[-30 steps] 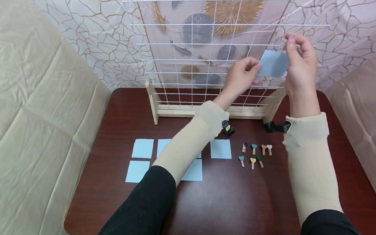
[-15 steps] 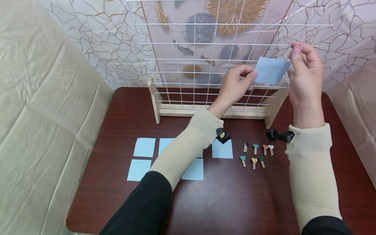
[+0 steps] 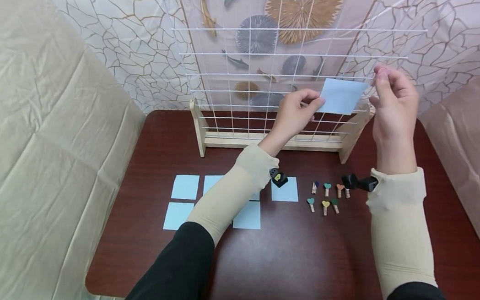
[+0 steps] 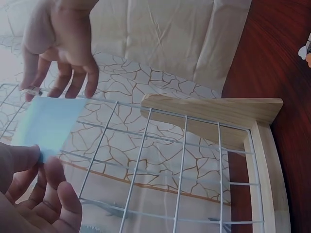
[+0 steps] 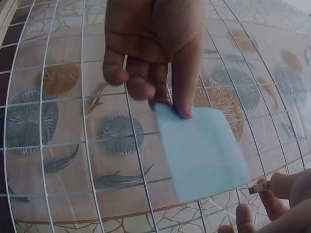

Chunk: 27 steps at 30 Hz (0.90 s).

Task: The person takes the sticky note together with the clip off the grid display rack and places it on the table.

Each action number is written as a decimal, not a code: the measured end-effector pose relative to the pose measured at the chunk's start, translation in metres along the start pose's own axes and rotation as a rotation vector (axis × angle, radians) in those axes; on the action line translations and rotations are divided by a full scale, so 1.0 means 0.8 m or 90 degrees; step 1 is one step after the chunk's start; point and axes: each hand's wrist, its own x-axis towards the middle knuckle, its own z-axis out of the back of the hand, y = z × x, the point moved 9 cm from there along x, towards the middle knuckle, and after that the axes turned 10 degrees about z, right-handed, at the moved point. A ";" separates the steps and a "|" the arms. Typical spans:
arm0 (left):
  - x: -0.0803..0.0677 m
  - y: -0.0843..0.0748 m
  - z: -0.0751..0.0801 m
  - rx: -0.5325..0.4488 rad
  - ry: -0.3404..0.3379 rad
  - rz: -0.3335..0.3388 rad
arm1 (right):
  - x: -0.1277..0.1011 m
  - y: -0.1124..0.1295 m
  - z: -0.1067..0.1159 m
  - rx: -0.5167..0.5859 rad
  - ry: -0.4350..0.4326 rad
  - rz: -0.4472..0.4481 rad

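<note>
My left hand (image 3: 295,112) pinches a light blue square of paper (image 3: 344,95) by its edge between thumb and fingers, in front of a white wire grid (image 3: 239,72). In the left wrist view the paper (image 4: 48,121) slants near the grid wires. My right hand (image 3: 395,97), beside the paper's far edge, pinches a small wooden clothespin (image 5: 260,187), mostly hidden in the head view. The clip appears close to the paper's corner; whether it touches cannot be told. Several mini clothespins with coloured heart tops (image 3: 325,205) lie on the table below the hands.
More blue paper squares (image 3: 185,187) lie in rows on the dark red-brown table (image 3: 296,261), some hidden by the left forearm. Wooden feet (image 3: 198,129) carry the grid at the table's back. Patterned cloth (image 3: 122,42) hangs behind, and beige cloth (image 3: 34,158) stands at the sides.
Both hands have come lower, the left one also moving left with the paper. The right hand has shifted slightly right, so the hands are further apart. The things on the table stay put.
</note>
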 end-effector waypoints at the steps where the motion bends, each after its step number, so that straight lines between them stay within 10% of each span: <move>1: -0.001 -0.001 0.001 0.003 -0.001 -0.006 | -0.001 0.000 0.002 -0.003 -0.004 -0.001; 12: -0.022 0.002 0.005 0.022 0.031 -0.072 | -0.011 -0.003 0.016 0.055 -0.010 0.013; 27: -0.049 0.021 0.005 -0.017 0.046 -0.047 | -0.034 -0.004 0.034 0.084 -0.003 0.030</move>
